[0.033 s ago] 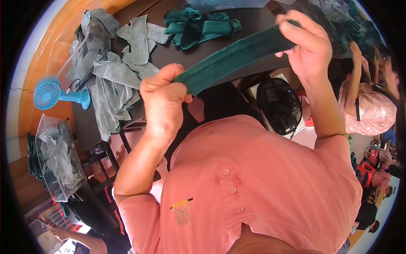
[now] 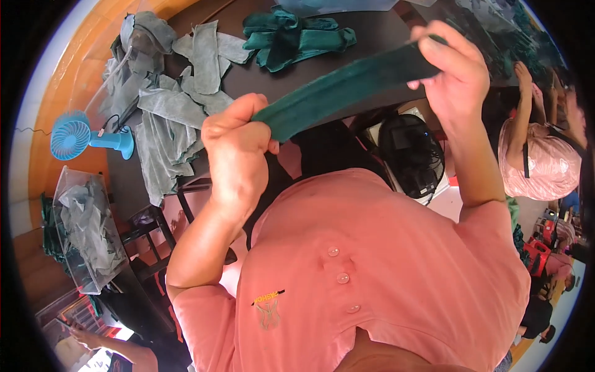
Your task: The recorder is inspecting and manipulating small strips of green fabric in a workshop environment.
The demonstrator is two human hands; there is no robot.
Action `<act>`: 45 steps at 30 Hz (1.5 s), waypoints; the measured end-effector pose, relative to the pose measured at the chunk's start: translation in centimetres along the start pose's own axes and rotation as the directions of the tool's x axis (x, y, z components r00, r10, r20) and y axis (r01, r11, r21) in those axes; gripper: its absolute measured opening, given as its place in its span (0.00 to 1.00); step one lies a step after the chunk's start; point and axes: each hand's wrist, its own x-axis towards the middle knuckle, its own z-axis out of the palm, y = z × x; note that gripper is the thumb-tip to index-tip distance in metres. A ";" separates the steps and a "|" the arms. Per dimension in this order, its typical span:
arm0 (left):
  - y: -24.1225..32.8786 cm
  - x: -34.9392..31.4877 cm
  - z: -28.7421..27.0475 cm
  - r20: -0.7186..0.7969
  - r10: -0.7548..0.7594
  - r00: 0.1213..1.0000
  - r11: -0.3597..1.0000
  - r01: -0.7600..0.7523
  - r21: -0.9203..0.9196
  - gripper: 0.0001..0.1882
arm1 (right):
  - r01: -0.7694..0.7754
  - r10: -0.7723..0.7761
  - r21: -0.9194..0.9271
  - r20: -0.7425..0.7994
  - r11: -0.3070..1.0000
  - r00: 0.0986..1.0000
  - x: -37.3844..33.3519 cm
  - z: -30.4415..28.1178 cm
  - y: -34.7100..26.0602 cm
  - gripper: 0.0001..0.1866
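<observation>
A strip of dark green velvety fabric (image 2: 347, 87) stretches between my two hands above the table's front edge, slanting up to the right. My left hand (image 2: 238, 136) is closed in a fist round its lower left end. At the upper right end, my right hand (image 2: 455, 71) pinches the strip between thumb and fingers. Beyond it on the table lies a small pile of folded green fabric strips (image 2: 294, 40). Grey-green fabric strips (image 2: 167, 102) lie spread and overlapping to the left of my left hand.
A small blue fan (image 2: 71, 136) stands at the table's left edge. Below it, a clear bin (image 2: 90, 229) holds grey fabric pieces. A black fan (image 2: 409, 155) sits under the table's front edge. People work at the right, one in a pink top (image 2: 539, 152); another person's arm (image 2: 108, 347) shows lower left.
Hardly anything differs. My right hand has shifted very slightly right and down, and my left hand slightly left, with the strip still held between them.
</observation>
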 end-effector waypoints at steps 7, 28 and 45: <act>4.9 2.8 -2.9 0.017 0.111 0.994 0.983 -0.112 0.146 0.09 | -0.078 0.113 0.217 -0.155 0.973 0.981 1.8 2.9 2.9 0.09; -0.8 17.2 -10.6 -0.128 -0.016 0.992 0.780 0.092 0.619 0.10 | 0.068 0.088 -0.500 0.282 0.863 0.955 10.9 9.6 10.3 0.10; -1.2 3.7 -28.0 -0.730 0.280 0.624 0.887 0.122 0.445 0.25 | 0.257 0.088 -0.708 0.411 0.658 0.908 11.0 14.1 11.4 0.10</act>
